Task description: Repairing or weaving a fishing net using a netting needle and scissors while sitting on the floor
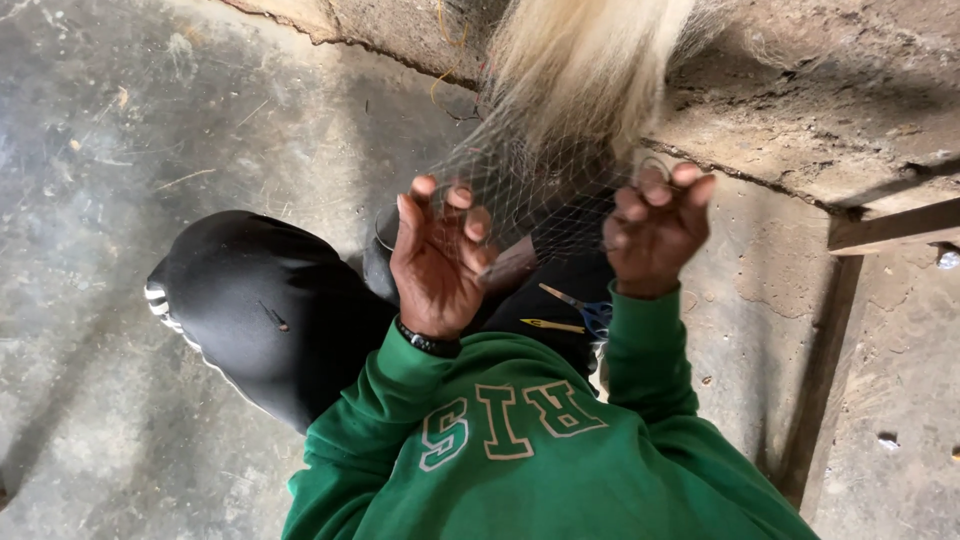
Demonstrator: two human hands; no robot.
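Observation:
A thin mesh net (540,190) hangs below a bundle of pale blond hair (585,60) at the top middle. My left hand (440,255) is raised with its fingers curled into the net's left side. On the right side, my right hand (655,230) pinches the net, slightly blurred. Both hands stretch the mesh between them. Green sweatshirt sleeves cover my arms, and a black band sits on my left wrist (428,342).
My knee in black trousers (260,300) is at the left. Scissors with blue handles (580,312) lie on my lap below the hands. The floor is rough concrete (120,150), with a raised cracked ledge (820,110) and a wooden strip (890,228) at right.

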